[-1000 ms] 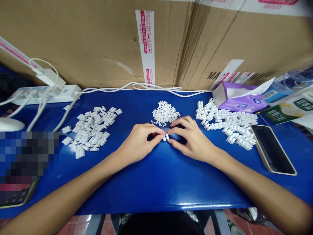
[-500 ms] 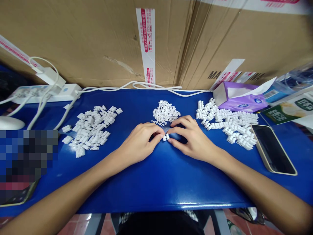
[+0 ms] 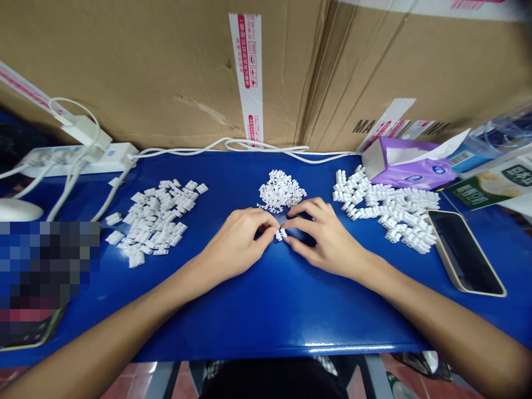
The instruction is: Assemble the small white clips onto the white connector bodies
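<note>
Between my two hands, just above the blue table, is a small white plastic piece [image 3: 281, 234]. My left hand [image 3: 239, 238] pinches its left side between thumb and forefinger. On the other side, the thumb and forefinger of my right hand [image 3: 328, 238] close on its right edge. The fingertips partly cover it, so I cannot tell whether it is one part or two joined. Right behind my hands lies a heap of tiny white parts [image 3: 280, 190]. Flat white rectangular pieces [image 3: 155, 216] are piled to the left, and rows of white clip-like pieces [image 3: 386, 208] lie to the right.
A phone [image 3: 467, 252] lies at the right, near a purple tissue pack [image 3: 411, 163]. At the back left is a white power strip [image 3: 118, 155] with cables. A big cardboard box [image 3: 166, 72] walls off the rear of the blue table [image 3: 266, 310].
Almost nothing differs. The small white piece has tilted slightly between my fingertips, and my right fingers have shifted a little.
</note>
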{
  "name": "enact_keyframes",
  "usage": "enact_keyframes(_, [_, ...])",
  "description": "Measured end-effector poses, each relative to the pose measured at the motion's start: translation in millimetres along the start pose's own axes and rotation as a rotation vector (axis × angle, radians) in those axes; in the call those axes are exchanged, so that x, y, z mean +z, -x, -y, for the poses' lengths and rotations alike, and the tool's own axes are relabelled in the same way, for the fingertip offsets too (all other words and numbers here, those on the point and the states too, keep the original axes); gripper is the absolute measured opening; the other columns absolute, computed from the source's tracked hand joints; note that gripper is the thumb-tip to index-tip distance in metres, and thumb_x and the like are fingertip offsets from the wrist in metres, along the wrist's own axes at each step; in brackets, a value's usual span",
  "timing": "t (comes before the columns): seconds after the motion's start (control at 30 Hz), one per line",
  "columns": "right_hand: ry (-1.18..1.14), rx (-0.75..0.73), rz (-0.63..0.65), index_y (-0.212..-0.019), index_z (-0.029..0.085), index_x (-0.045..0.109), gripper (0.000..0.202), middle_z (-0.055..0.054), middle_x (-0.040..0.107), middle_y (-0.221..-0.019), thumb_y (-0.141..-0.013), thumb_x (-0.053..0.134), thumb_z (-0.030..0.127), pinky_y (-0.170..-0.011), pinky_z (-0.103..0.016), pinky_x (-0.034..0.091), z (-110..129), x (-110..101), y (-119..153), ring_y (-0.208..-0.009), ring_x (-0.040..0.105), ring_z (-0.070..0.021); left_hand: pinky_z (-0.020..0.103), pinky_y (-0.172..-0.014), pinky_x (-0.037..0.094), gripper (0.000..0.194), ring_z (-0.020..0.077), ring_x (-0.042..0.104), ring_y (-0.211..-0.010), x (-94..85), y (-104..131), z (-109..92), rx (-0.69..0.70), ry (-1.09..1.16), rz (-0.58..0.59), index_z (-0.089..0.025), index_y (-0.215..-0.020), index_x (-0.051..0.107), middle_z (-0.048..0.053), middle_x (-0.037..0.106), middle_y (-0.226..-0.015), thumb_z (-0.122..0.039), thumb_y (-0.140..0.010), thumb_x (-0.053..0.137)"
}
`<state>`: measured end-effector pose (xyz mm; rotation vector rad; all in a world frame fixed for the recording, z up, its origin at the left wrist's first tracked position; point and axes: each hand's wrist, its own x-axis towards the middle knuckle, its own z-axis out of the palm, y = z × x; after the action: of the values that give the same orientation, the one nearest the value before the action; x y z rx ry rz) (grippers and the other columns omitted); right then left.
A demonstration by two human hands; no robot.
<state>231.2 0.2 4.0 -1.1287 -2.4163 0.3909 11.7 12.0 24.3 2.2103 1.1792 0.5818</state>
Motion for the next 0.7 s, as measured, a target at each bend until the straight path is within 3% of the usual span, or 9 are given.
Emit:
enact_keyframes(0.5, [-0.009,0.012,0.009,-0.109,0.024,0.073,0.018,-0.011,0.064,-0.122,-0.097,0.062,0.032,-0.088,-0.046,0.042,1.0,-0.2,-0.2,-0.115,0.051,-0.031,0.034,-0.077,0.048,0.008,0.017,0.064,-0.078,6.6,3.0,-5.1,-0.043,0.019,-0.068,-0.02,-0.093,0.07,0.002,0.07,-0.096,-0.014,-0.09,0.065])
enact_keyframes(0.7, [-0.009,0.009,0.009,-0.109,0.024,0.073,0.019,-0.011,0.064,-0.121,-0.097,0.061,0.032,-0.088,-0.046,0.041,0.3,-0.1,-0.2,-0.115,0.051,-0.0312,0.033,-0.077,0.048,0.013,0.0162,0.064,-0.078,5.5,2.9,-1.6,-0.014,0.038,-0.069,-0.019,-0.092,0.07,0.002,0.069,-0.094,-0.011,-0.091,0.06])
